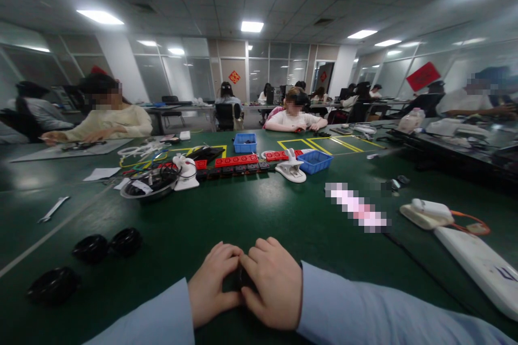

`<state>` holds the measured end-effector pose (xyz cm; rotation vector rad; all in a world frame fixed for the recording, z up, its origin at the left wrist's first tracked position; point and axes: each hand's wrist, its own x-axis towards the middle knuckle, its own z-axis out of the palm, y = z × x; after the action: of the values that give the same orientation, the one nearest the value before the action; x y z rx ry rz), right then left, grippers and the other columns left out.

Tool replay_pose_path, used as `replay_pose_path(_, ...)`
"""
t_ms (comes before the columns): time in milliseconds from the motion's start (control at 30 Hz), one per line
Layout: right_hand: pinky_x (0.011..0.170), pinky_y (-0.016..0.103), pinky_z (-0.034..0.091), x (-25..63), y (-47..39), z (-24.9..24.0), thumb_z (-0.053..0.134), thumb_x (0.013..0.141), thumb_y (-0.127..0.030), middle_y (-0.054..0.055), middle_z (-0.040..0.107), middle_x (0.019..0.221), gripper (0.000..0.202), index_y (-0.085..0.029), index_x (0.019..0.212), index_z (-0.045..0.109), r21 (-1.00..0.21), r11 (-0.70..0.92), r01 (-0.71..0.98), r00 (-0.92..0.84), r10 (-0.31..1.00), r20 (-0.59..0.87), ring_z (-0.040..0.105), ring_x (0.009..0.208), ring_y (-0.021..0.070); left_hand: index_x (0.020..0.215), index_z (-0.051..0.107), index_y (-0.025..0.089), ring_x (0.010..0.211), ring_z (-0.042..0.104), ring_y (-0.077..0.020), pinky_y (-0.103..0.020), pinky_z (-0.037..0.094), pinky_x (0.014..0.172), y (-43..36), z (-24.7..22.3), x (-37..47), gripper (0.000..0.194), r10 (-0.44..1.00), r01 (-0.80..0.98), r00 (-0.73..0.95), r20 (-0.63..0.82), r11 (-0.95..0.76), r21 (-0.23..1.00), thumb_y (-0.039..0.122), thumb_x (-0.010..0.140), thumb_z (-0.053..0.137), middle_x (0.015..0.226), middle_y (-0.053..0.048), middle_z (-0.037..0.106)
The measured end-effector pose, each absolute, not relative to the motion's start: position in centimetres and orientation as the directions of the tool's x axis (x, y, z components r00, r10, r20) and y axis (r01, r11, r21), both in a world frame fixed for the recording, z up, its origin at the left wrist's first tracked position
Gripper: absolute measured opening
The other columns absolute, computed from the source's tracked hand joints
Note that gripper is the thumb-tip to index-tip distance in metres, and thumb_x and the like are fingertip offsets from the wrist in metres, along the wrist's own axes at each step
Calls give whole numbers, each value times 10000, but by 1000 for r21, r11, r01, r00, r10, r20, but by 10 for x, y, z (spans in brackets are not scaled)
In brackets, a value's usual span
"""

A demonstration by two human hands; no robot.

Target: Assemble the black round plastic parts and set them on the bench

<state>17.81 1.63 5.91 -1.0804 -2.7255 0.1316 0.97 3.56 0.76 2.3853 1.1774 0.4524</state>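
My left hand and my right hand meet at the near middle of the green table. Both curl around a small black object, mostly hidden between the fingers, so its shape cannot be made out. Left of them lie black rings or coils: one beside another, and a third nearer the left edge.
Ahead are a metal bowl of black cables, red sockets, white clamps and blue bins. A wrench lies left; a white power strip and black cable lie right. People sit across the table.
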Motion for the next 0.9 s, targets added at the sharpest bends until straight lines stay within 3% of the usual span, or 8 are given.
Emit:
replay_pose_path(133, 649, 315, 320, 180, 18, 59, 468, 710, -252, 68, 558, 831, 278, -141, 960, 515, -160, 765, 624, -750, 643, 155, 432, 733, 184, 855, 559, 212, 945, 471, -214, -438, 192, 991, 35, 8, 9, 276, 810, 656, 578, 101, -534, 532, 215, 598, 660, 960, -20, 539)
replay_pose_path(367, 564, 286, 300, 177, 22, 44, 480, 656, -244, 58, 542, 789, 161, -168, 785, 538, -125, 815, 566, -795, 579, 179, 407, 684, 169, 844, 591, 212, 923, 478, -215, -426, 225, 969, 36, 9, 10, 283, 807, 652, 585, 83, -528, 545, 265, 591, 708, 933, -11, 540)
replay_pose_path(700, 591, 262, 322, 177, 26, 24, 497, 682, -162, 37, 496, 888, 100, -201, 738, 569, -236, 836, 495, -782, 547, 298, 397, 746, 159, 719, 545, 189, 902, 480, -211, -422, 244, 962, 35, 8, 10, 250, 800, 631, 586, 128, -550, 548, 385, 629, 671, 917, -16, 545)
replay_pose_path(900, 644, 272, 323, 177, 35, 19, 500, 673, -126, 21, 556, 882, 176, -201, 821, 559, -270, 855, 443, -783, 516, 348, 417, 750, 154, 872, 583, 222, 962, 469, -235, -455, 243, 964, 37, 1, 6, 319, 777, 624, 617, 126, -581, 522, 326, 598, 709, 982, -20, 541)
